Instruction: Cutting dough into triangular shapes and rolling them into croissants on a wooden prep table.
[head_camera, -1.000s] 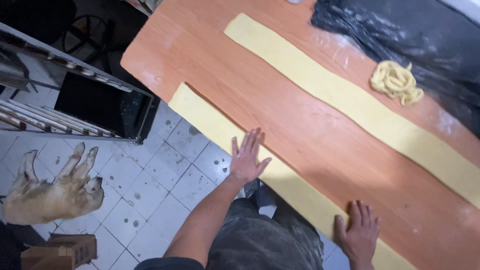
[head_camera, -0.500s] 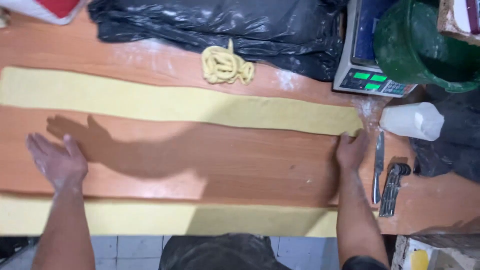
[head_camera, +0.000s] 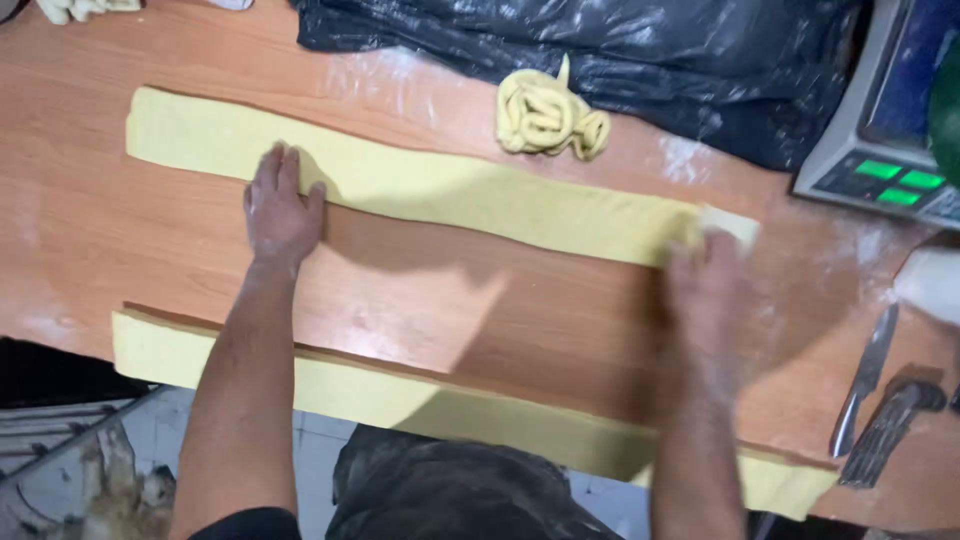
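A long yellow dough strip (head_camera: 450, 190) lies across the wooden table (head_camera: 440, 300). My left hand (head_camera: 282, 205) rests flat on its near edge toward the left, fingers together. At the strip's right end my right hand (head_camera: 705, 275), blurred, lies on the dough, where a corner looks lifted. A second dough strip (head_camera: 400, 400) hangs along the table's front edge, between my forearms. Neither hand grips anything that I can make out.
A coil of dough scraps (head_camera: 548, 115) sits beyond the strip by a black plastic sheet (head_camera: 600, 55). A scale (head_camera: 880, 150) stands at the right. A knife (head_camera: 865, 375) and a dark tool (head_camera: 890, 425) lie near the right edge.
Both hands have moved forward from the bare wood onto the far dough strip. The view has shifted and come closer to the table.
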